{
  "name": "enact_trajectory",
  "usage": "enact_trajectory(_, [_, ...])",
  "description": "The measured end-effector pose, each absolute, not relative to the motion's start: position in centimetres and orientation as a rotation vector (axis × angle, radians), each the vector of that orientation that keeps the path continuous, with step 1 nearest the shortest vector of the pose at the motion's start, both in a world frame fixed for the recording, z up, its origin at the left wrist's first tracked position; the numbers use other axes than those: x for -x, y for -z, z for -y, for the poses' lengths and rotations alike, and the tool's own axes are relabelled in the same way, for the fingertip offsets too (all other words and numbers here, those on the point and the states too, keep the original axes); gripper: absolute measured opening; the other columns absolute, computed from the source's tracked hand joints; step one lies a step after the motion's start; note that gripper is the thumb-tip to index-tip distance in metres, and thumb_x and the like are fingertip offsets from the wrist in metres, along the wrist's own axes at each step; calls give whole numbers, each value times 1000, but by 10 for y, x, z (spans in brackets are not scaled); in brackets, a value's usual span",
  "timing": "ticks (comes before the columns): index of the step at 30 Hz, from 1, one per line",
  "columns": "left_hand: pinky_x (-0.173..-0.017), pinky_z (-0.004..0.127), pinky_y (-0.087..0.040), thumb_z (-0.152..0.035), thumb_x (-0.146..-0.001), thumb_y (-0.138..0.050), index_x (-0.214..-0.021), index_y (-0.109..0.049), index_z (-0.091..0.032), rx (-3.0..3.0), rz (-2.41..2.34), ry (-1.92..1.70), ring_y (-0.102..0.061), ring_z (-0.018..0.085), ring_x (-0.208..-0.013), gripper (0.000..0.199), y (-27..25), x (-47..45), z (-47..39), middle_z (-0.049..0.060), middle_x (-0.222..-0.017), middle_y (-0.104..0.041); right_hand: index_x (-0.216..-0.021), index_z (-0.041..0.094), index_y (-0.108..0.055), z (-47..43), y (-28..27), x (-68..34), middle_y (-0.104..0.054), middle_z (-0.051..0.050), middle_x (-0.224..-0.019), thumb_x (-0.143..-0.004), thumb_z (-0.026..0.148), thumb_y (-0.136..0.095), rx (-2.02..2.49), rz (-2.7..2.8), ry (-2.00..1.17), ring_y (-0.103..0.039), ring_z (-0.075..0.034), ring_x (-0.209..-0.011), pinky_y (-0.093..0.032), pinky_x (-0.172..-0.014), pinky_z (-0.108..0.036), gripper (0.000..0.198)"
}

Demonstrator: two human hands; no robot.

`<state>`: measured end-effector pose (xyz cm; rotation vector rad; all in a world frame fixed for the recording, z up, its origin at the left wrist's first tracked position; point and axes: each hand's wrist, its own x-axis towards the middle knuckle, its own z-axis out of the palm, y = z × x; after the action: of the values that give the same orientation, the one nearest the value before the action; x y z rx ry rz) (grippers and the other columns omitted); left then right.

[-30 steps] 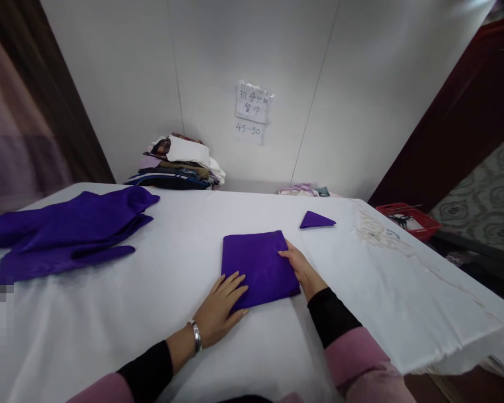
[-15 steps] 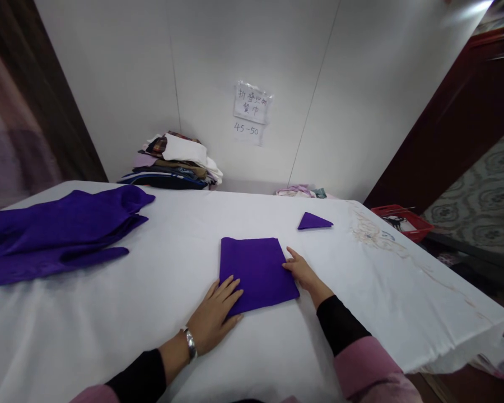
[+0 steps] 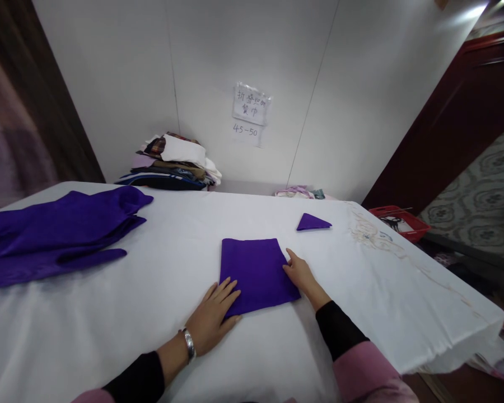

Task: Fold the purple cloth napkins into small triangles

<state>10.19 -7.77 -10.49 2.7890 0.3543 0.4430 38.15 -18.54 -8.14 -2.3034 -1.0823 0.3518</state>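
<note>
at work on a square-folded purple napkin (image 3: 260,263), lying flat on the white tablecloth (image 3: 172,252) near the middle of the view. presses on its near left corner with the left hand (image 3: 213,319), palm down, fingers flat and slightly spread, thumb reaching along the near edge. touches its right edge with the right hand (image 3: 300,274), forefinger stretched out beside the fabric, other fingers curled; cannot tell from this angle about any pinch there. looks partway through the folding: already down to a flat, fairly neat square, not yet as compact as the small folded purple triangle (image 3: 313,223) farther back on the right, probably a finished piece. left to do, to judge by that triangle: further folds in the square, then likely the loose purple cloth (image 3: 75,229) heaped on the left, apparently unfolded so far. farther off, a stack of folded clothes (image 3: 176,162) below a handwritten sign (image 3: 251,106); to the right, a red plastic basket (image 3: 420,229).
</note>
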Motion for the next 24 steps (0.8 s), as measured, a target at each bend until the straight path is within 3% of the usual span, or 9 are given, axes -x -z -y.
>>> enact_trajectory(6, [-106,53,-23,-48,-87,-42,-131,-43,-24,-2828,-391,-382,-28,28,-132,50,101,-101,79,9,-142,-38,-138,13,-33,197,76,-375,-62,-11,-95,-83,24,-45,2547,1287,-177,-58,-23,-84,-42,-75,-32,57])
enact_trajectory(9, [-105,54,-24,-52,-87,-38,-132,-42,-23,-2813,-407,-301,-29,29,-132,54,99,-99,79,10,-141,-37,-136,16,-35,201,75,-366,-58,-13,-112,-85,24,-40,2455,1391,-56,-55,-23,-98,-41,-84,-34,52])
enact_trajectory(16, [-109,50,-18,-46,-90,-35,-131,-42,-22,-2807,-518,-481,-23,25,-134,49,78,-118,58,8,-143,-35,-136,18,-36,193,73,-314,-33,-9,-143,-88,39,-42,2040,1880,-134,-24,-23,-133,-20,-108,-42,53])
enact_trajectory(20, [-109,48,-16,-41,-89,-38,-130,-45,-17,-2872,-644,-443,-20,25,-135,48,74,-145,29,10,-144,-34,-140,20,-29,191,78,-295,-20,-10,-149,-88,53,-38,2125,2030,-269,-13,-26,-137,-10,-108,-51,63])
enact_trajectory(24, [-109,48,-14,-49,-86,-38,-133,-40,-13,-2853,-818,-245,-19,27,-135,59,92,-162,2,13,-145,-31,-141,20,-25,191,83,-295,-16,-9,-150,-89,55,-29,2197,2042,-286,-10,-25,-137,-8,-108,-51,63])
